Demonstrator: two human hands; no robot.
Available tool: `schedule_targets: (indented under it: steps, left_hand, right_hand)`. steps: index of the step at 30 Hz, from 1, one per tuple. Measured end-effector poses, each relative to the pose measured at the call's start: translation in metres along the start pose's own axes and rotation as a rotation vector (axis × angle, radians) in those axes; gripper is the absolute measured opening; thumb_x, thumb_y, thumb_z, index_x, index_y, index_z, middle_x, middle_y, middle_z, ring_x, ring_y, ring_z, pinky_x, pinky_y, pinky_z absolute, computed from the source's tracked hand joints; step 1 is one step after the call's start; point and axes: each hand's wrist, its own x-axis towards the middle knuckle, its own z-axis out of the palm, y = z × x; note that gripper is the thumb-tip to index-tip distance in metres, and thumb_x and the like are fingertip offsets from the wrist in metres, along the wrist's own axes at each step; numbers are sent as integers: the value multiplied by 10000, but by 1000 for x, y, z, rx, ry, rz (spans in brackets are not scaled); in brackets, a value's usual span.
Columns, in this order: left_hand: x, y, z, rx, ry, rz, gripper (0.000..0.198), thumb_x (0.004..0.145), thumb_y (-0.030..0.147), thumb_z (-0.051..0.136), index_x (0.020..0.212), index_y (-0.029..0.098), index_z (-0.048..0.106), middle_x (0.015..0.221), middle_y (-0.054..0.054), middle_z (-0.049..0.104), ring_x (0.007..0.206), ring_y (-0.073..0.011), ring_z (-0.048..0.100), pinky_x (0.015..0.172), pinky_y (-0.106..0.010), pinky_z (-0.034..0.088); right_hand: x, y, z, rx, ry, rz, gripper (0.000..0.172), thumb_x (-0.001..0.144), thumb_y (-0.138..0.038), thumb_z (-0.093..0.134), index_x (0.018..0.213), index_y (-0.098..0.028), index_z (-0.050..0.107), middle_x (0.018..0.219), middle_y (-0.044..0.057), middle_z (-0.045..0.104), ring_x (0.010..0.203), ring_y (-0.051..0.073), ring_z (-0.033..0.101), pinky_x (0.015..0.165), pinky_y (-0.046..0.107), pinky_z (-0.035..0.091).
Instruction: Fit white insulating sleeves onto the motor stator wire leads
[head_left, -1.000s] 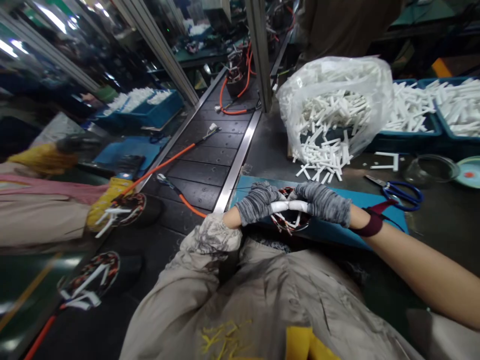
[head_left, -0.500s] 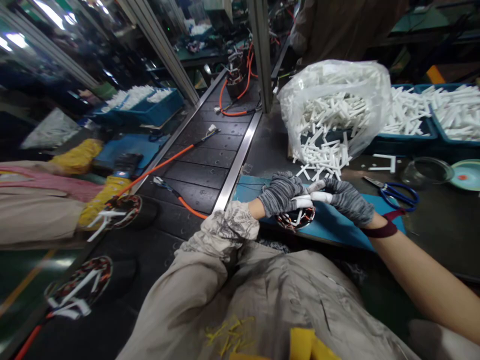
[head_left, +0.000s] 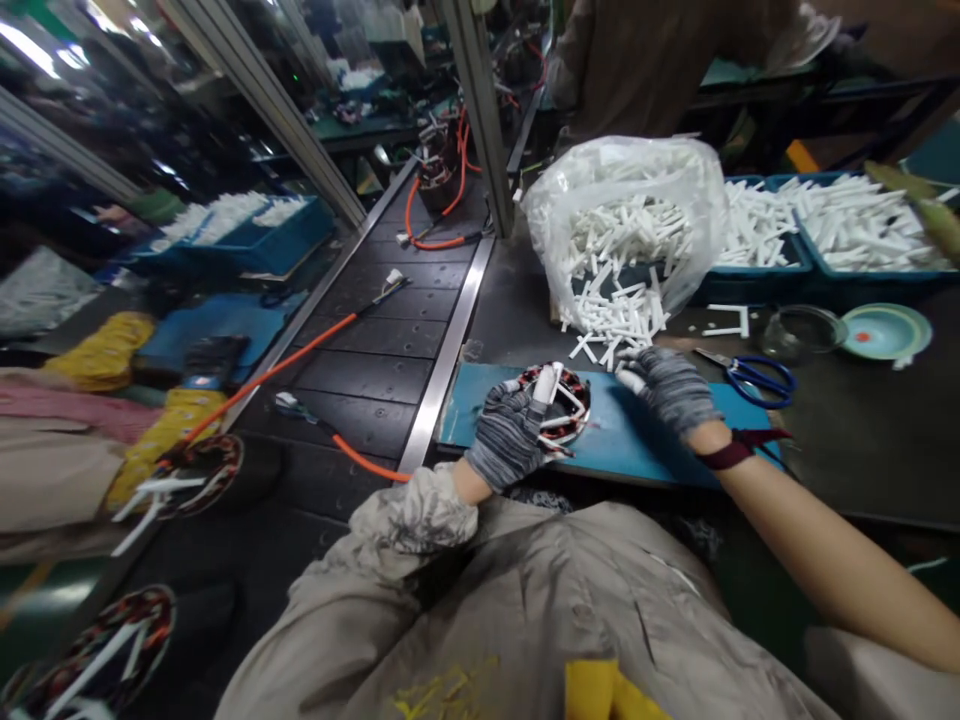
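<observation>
My left hand (head_left: 510, 435), in a grey knit glove with white fingertips, grips the left side of a motor stator (head_left: 583, 408). The stator is a ring with copper windings and white sleeves across its opening, resting on a blue mat (head_left: 637, 430). Its left rim is hidden by my fingers. My right hand (head_left: 671, 390), gloved alike, is at the lower edge of a heap of loose white sleeves (head_left: 619, 315). Its fingers are bent with the tips close together; what may be between them is too small to make out.
Behind the heap stands a clear plastic bag (head_left: 551, 215) of white sleeves, beside blue bins (head_left: 832, 258). Blue-handled scissors (head_left: 780, 375) and a small bowl (head_left: 896, 335) lie right. A conveyor (head_left: 360, 380) carries orange cables; a co-worker's yellow sleeve (head_left: 150, 440) is beyond it.
My right hand has moved off the stator toward the heap of sleeves. The stator is more exposed, with my left hand now on its left side. The whole view has shifted slightly.
</observation>
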Motion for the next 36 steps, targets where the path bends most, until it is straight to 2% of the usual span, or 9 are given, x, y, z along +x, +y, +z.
schedule_targets:
  steps: [3, 7, 12, 14, 16, 20, 26, 32, 36]
  left_hand:
    - [6, 19, 2, 27, 17, -160, 1089, 873, 752, 719, 1639, 25, 453, 1543, -282, 612, 1265, -384, 681, 1168, -507, 451]
    - [-11, 20, -5, -8, 141, -171, 750, 913, 542, 760, 1514, 117, 614, 1428, -204, 713, 1302, -359, 672, 1224, -537, 456]
    - [-40, 14, -22, -60, 194, -165, 330, 1005, 368, 708, 1281, 193, 755, 1289, -140, 795, 1190, -294, 758, 1079, -453, 611]
    - [-42, 15, -24, -55, 166, -173, 292, 1027, 352, 696, 1259, 191, 769, 1298, -147, 797, 1137, -276, 791, 994, -409, 655]
    - [-41, 16, -23, -36, 146, -198, 312, 1041, 339, 686, 1297, 178, 764, 1331, -160, 785, 1152, -273, 798, 964, -371, 670]
    - [-39, 16, -17, -39, 89, -227, 369, 1056, 334, 664, 1369, 152, 738, 1299, -159, 798, 1142, -270, 808, 943, -324, 678]
    - [-37, 7, -15, -113, 31, -198, 396, 1064, 349, 650, 1388, 134, 725, 1311, -162, 791, 1136, -263, 811, 964, -319, 679]
    - [-24, -11, -23, -252, -114, -75, 432, 1095, 370, 596, 1455, 149, 685, 1385, -133, 762, 1235, -236, 774, 1087, -321, 632]
    - [-9, -26, -27, -306, -263, 13, 429, 1121, 398, 545, 1463, 174, 676, 1413, -104, 753, 1285, -217, 748, 1089, -319, 622]
  right_hand:
    - [26, 13, -2, -106, -34, -48, 272, 1006, -229, 542, 1105, -156, 784, 1176, 230, 769, 1127, 389, 713, 1022, 559, 554]
    - [36, 22, -1, -68, -61, -135, 210, 922, -143, 595, 984, -210, 784, 1191, 170, 784, 1183, 356, 697, 1095, 555, 527]
    - [16, 12, 3, 187, 196, -55, 214, 990, -376, 604, 1060, -210, 721, 1351, 188, 727, 1262, 363, 684, 1139, 594, 516]
    - [-1, -5, 2, 322, 325, -6, 262, 1027, -449, 565, 1104, -227, 680, 1304, 164, 746, 1213, 336, 713, 1109, 571, 546]
    - [-20, -25, -3, 459, 345, 46, 282, 1020, -508, 607, 1112, -250, 675, 1163, 114, 784, 1063, 301, 755, 1011, 519, 602]
    - [-47, -50, -13, 820, 132, 232, 323, 866, -527, 796, 1040, -257, 756, 1012, 74, 810, 902, 279, 766, 840, 438, 634]
    - [-49, -45, -12, 1115, -45, 350, 354, 810, -541, 855, 1005, -251, 798, 851, 33, 801, 768, 239, 747, 744, 390, 643]
    - [-43, -54, -8, 950, -30, 147, 310, 834, -539, 852, 1046, -313, 859, 1123, 46, 840, 1073, 326, 776, 1043, 518, 614]
    - [-20, -56, -14, 900, -284, 34, 434, 961, -599, 709, 1247, -294, 826, 943, 38, 836, 792, 247, 767, 776, 401, 649]
